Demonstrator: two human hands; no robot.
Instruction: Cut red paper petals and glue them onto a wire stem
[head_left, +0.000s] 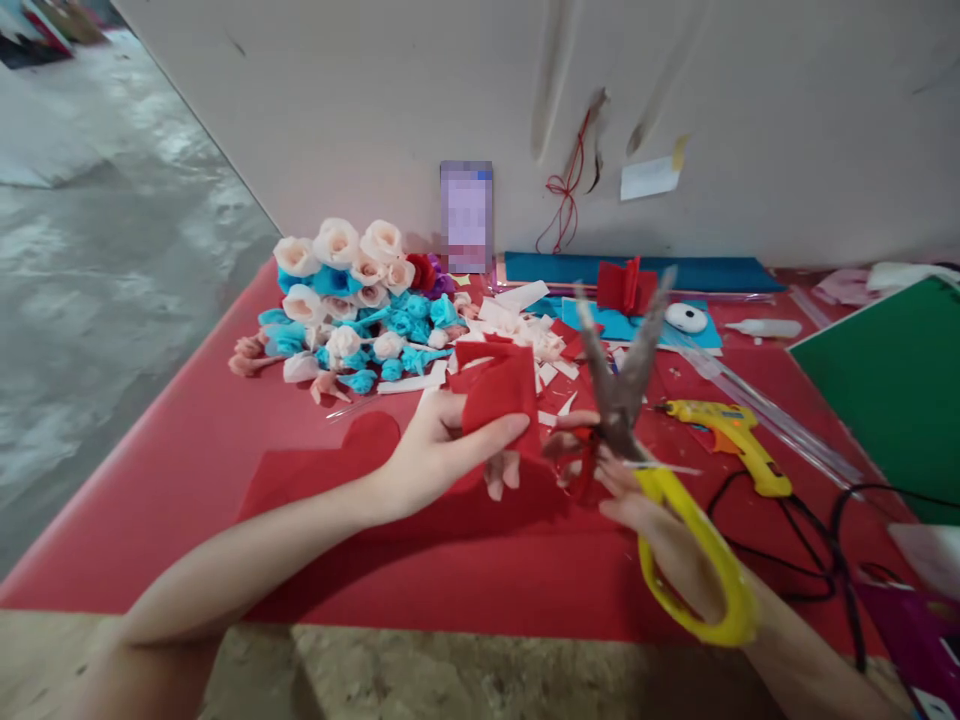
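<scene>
My left hand [435, 455] pinches a folded piece of red paper [502, 390], thumb across its front and fingers behind. To its right, my right hand [615, 485] grips a pair of scissors [622, 415] with a large yellow handle loop and a red loop by the fingers. The blades point up and stand apart, with nothing between them. Beneath both hands, on the table, a larger red sheet [300, 490] lies flat, with a rounded red piece [373, 440] at its upper edge.
Paper flowers [337, 290] are heaped at the back left, beside white and red scraps [525, 320]. A phone [466, 215] leans on the wall. At right lie a yellow glue gun [731, 435] with black cord, clear sticks [780, 410] and a green board [892, 390].
</scene>
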